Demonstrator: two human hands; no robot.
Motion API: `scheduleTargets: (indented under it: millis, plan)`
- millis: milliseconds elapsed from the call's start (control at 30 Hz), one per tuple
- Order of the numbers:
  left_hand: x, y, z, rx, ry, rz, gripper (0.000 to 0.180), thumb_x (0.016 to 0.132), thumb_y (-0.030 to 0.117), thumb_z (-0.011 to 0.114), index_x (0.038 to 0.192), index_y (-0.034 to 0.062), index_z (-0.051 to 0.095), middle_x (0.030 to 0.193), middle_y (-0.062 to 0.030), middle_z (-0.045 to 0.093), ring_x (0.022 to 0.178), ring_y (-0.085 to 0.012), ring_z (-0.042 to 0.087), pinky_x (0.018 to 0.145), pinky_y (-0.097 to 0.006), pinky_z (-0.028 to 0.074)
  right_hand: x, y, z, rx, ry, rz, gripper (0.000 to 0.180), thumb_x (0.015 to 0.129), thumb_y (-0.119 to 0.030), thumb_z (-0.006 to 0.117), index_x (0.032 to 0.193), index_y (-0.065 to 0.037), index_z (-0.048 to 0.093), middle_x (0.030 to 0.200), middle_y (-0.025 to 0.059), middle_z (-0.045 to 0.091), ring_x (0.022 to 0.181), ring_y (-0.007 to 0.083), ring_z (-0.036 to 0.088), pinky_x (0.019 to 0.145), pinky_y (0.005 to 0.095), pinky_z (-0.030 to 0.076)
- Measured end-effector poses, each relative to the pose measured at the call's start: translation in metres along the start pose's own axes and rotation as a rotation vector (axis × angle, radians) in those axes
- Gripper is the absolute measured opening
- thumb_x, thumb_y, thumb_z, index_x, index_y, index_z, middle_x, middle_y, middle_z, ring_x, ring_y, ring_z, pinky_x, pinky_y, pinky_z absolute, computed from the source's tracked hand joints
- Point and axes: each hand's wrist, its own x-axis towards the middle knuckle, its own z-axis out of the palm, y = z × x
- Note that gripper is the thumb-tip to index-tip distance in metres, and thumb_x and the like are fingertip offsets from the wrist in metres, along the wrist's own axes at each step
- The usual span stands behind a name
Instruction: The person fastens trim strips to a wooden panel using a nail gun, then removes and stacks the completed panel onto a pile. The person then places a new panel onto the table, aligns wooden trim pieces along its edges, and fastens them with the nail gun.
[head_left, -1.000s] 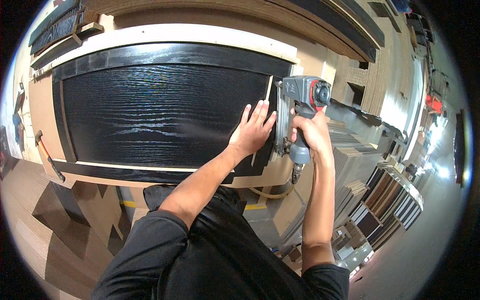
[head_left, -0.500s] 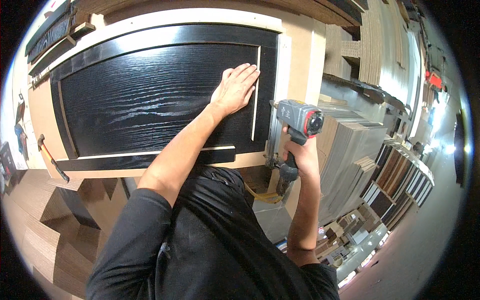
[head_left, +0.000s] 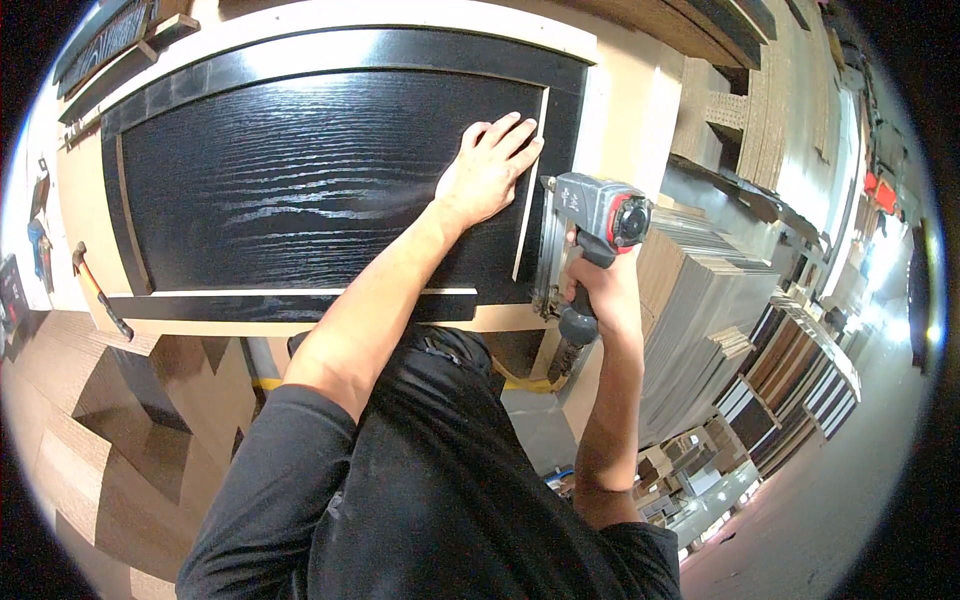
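A black wood-grain door panel (head_left: pixel 300 160) in a black frame lies before me. My left hand (head_left: pixel 487 172) rests on its right part with fingers spread, the fingertips at a thin pale wooden strip (head_left: pixel 528 215) along the frame's right inner edge. My right hand (head_left: pixel 600 290) grips the handle of a grey and black nail gun (head_left: pixel 592 205) with a red ring. Its nose is over the frame's right side, close beside the strip; whether it touches cannot be made out. Another pale strip (head_left: pixel 300 292) runs along the panel's near inner edge.
A hammer (head_left: pixel 102 290) with an orange and black handle lies at the worktable's left end. A light wooden rail (head_left: pixel 400 14) borders the panel's far side. Stacked boards (head_left: pixel 690 300) stand to the right, and brown sheets (head_left: pixel 80 420) at lower left. A yellow hose (head_left: pixel 530 384) hangs below the nail gun.
The nail gun has moved left relative to the panel, from beyond the frame's right edge to beside the strip. My left hand stays on the panel by the strip. The whole view has shifted slightly.
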Motion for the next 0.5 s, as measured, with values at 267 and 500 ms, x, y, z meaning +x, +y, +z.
scheduleTargets:
  millis: [267, 500]
  plan:
    - [0.0004, -0.0011, -0.0006, 0.02, -0.019, -0.003, 0.064, 0.078, 0.009, 0.068, 0.14, 0.0129, 0.053, 0.153, -0.0092, 0.043, 0.143, -0.0276, 0.036, 0.115, -0.047, 0.028, 0.0004, -0.0074, 0.002, -0.052, 0.009, 0.035, 0.031, 0.068, 0.008, 0.06, 0.099, 0.003, 0.063, 0.069, 0.0084, 0.062, 0.049, 0.0173, 0.059, 0.046, 0.0313, 0.047]
    - [0.0, -0.0017, -0.0014, 0.012, -0.012, -0.003, 0.063, 0.078, 0.009, 0.068, 0.14, 0.0136, 0.054, 0.152, -0.0092, 0.044, 0.143, -0.0279, 0.037, 0.114, -0.048, 0.028, 0.0006, -0.0045, -0.0032, -0.066, 0.001, 0.06, 0.032, 0.069, 0.008, 0.059, 0.1, 0.003, 0.062, 0.072, 0.0082, 0.062, 0.05, 0.0163, 0.059, 0.047, 0.0316, 0.048]
